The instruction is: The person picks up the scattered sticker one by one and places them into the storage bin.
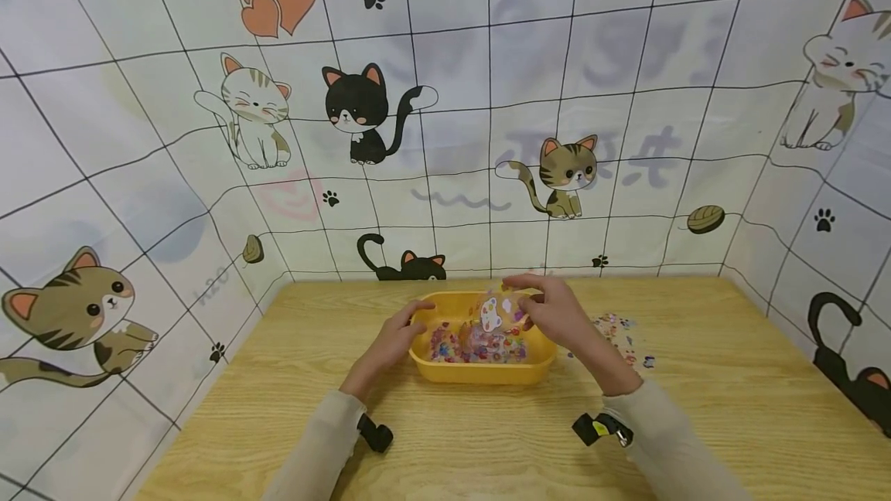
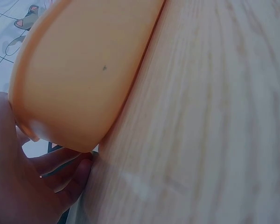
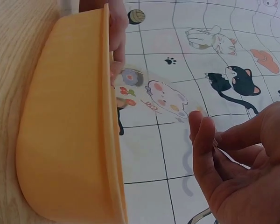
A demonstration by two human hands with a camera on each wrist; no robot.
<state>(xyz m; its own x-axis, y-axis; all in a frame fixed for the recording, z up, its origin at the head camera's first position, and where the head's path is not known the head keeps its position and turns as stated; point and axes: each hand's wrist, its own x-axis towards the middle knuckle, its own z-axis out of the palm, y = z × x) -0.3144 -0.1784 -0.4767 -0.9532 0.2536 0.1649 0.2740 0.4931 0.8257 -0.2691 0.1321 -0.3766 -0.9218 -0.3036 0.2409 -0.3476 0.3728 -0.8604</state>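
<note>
A yellow plastic basin [image 1: 480,374] stands on the table, with many small colourful pieces [image 1: 445,346] inside. My left hand [image 1: 395,337] grips its left end, fingers at the rim; in the left wrist view the hand [image 2: 28,186] lies against the outer wall of the basin [image 2: 84,74]. Above the basin's right part, my right hand [image 1: 555,314] pinches a clear see-through plastic piece [image 1: 491,315] by its edge. The right wrist view shows a bunny, cherries and other pictures on this clear piece [image 3: 165,100]. Its exact kind cannot be told.
More small colourful pieces [image 1: 616,331] lie scattered on the wooden table [image 1: 724,408], right of the basin and partly behind the right forearm. A wall covering [image 1: 459,99] with cartoon cats and grid lines rises behind the table and at both sides.
</note>
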